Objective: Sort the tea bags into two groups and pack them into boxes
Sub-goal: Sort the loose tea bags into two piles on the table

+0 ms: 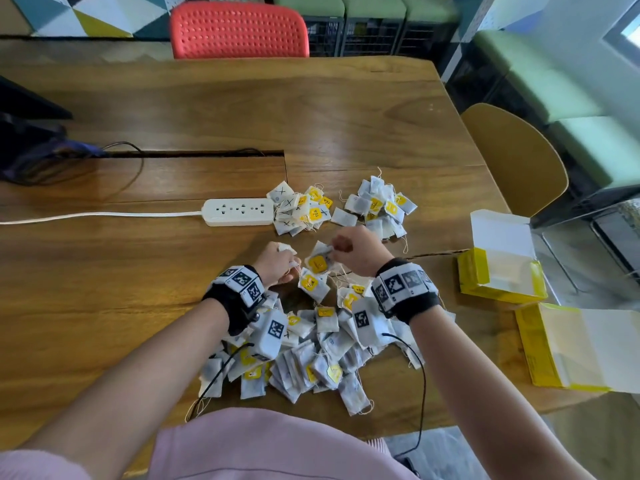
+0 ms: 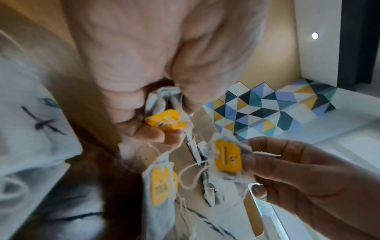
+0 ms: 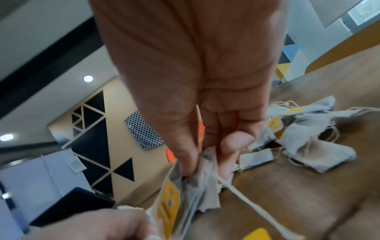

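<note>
Sorting underway, maybe a third done — two small sorted heaps, X-marked white paper tea bags (image 1: pixel 300 209) and unmarked ones (image 1: pixel 379 207), far side of the wooden table (image 1: pixel 138 271); big mixed pile (image 1: pixel 311 348) remains; both yellow cardboard boxes (image 1: pixel 498 268) open, empty; left hand (image 1: pixel 277 263) and right hand (image 1: pixel 358 251) each pinch tangled yellow-tagged bags (image 1: pixel 318 263).

Daylight enters from the window (image 1: pixel 628 32) at upper right of the head view, leaving a pale sheen on the table (image 1: pixel 311 109) and soft shadows under the forearms. That view is sharp in the middle and bends strongly toward its edges. Both wrist views are dimmer, smeared by motion blur; the left hand (image 2: pixel 156 61) and right hand (image 3: pixel 197 81) fill them, out of focus. Round ceiling lights (image 3: pixel 88 78) show as blown-out spots.
</note>
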A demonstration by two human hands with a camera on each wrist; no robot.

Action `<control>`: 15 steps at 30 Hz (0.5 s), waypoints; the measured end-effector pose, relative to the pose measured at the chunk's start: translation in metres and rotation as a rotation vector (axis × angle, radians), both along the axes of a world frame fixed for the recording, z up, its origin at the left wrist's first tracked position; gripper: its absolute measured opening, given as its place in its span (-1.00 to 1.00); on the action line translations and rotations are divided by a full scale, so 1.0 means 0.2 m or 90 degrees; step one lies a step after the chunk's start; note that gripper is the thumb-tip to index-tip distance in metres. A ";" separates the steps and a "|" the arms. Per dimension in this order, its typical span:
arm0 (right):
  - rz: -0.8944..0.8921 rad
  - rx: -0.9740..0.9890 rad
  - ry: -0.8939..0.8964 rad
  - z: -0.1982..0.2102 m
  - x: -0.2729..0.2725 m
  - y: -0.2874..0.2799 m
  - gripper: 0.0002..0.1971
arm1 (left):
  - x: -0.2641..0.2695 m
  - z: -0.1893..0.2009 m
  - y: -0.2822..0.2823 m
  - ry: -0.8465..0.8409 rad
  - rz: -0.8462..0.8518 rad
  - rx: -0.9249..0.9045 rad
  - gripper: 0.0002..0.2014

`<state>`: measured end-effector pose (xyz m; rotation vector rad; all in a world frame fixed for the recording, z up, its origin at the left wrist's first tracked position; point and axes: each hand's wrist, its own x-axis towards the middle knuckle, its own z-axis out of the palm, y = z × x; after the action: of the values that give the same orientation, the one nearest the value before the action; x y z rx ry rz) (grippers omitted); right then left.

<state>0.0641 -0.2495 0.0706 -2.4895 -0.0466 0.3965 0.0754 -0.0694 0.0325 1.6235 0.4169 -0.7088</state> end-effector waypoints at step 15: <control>-0.102 0.219 0.005 0.05 -0.07 0.06 -0.82 | -0.07 0.03 0.02 -0.011 0.087 -0.228 -0.79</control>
<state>0.0510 -0.2384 0.0811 -2.1340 0.0821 0.3027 0.0607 -0.0664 0.0389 1.2515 0.3614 -0.6253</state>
